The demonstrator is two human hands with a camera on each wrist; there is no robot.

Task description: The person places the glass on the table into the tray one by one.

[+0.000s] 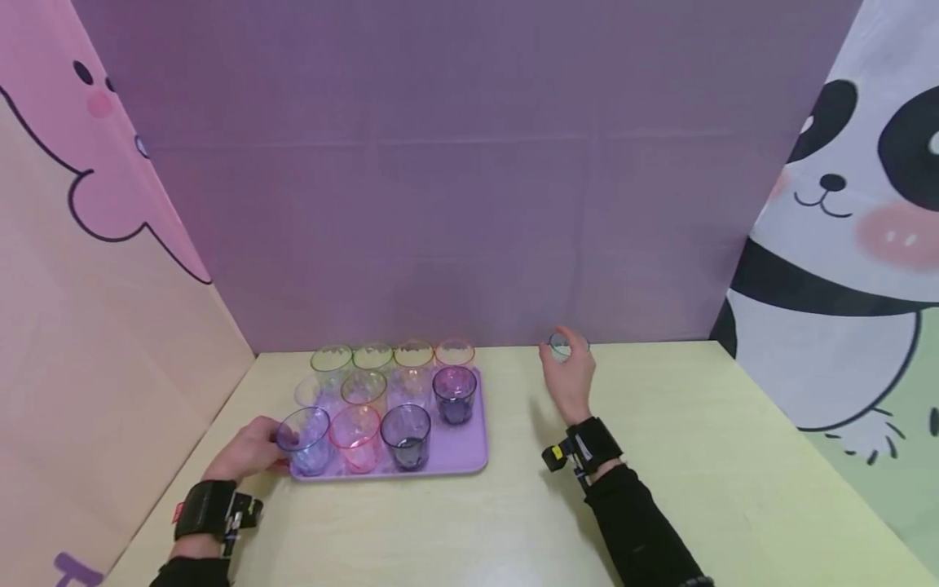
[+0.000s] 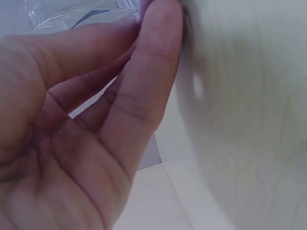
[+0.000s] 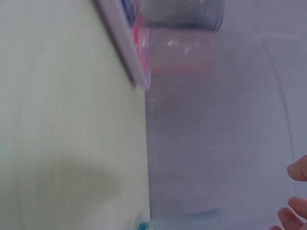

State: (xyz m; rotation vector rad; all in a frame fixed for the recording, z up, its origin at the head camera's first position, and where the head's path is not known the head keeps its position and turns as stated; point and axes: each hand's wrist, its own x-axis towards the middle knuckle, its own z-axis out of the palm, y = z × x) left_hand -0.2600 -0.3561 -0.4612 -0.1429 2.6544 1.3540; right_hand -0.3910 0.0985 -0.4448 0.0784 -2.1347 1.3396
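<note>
A purple tray (image 1: 458,463) on the table carries several clear tumblers with coloured tints. At its left front corner, my left hand (image 1: 252,448) pinches the tray edge (image 2: 143,10) between thumb and finger, beside a blue tumbler (image 1: 304,442). Toward the back of the table, right of the tray, my right hand (image 1: 570,379) is at a teal-rimmed tumbler (image 1: 561,349), thumb and fingers spread apart. In the right wrist view the fingertips (image 3: 298,170) are apart from that tumbler (image 3: 184,222), above its rim.
A pink tumbler (image 1: 355,440), a grey tumbler (image 1: 406,440) and a dark purple tumbler (image 1: 455,397) stand among others on the tray. The pale wooden table (image 1: 411,530) meets a purple backdrop (image 1: 469,204) behind, with printed side panels at left and right.
</note>
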